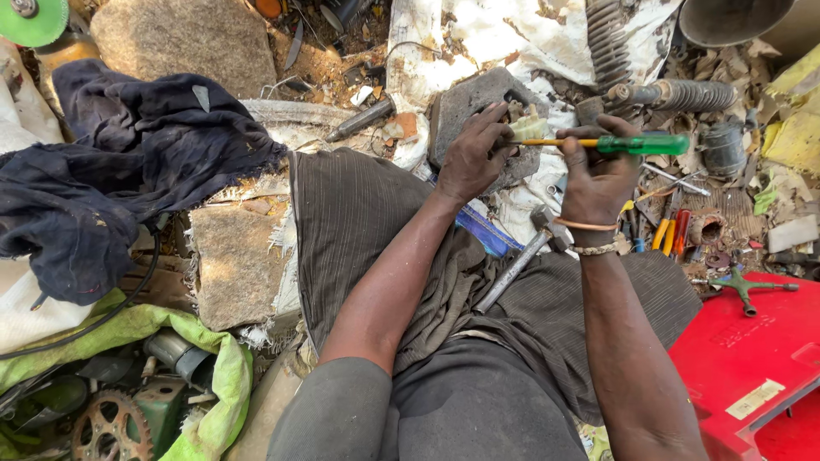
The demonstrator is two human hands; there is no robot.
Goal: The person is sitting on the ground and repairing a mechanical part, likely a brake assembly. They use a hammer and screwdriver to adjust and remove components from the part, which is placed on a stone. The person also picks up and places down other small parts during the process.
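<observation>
My right hand (pixel 598 175) grips a screwdriver (pixel 636 143) with a green handle and yellow shaft, held level and pointing left. Its tip meets a small pale plastic part (pixel 528 127) that my left hand (pixel 474 154) pinches and steadies on a grey stone block (pixel 465 98). Both hands sit in front of my knees, above my grey trousers. A hammer (pixel 521 260) with a metal handle lies across my lap under my right wrist.
A dark blue cloth (pixel 111 175) lies heaped at left, flat stones (pixel 235 265) beside my leg. Coil springs (pixel 675 92), pliers and orange-handled tools (pixel 670 232) litter the right. A red plastic box (pixel 752 358) sits at lower right, a sprocket (pixel 111 431) at lower left.
</observation>
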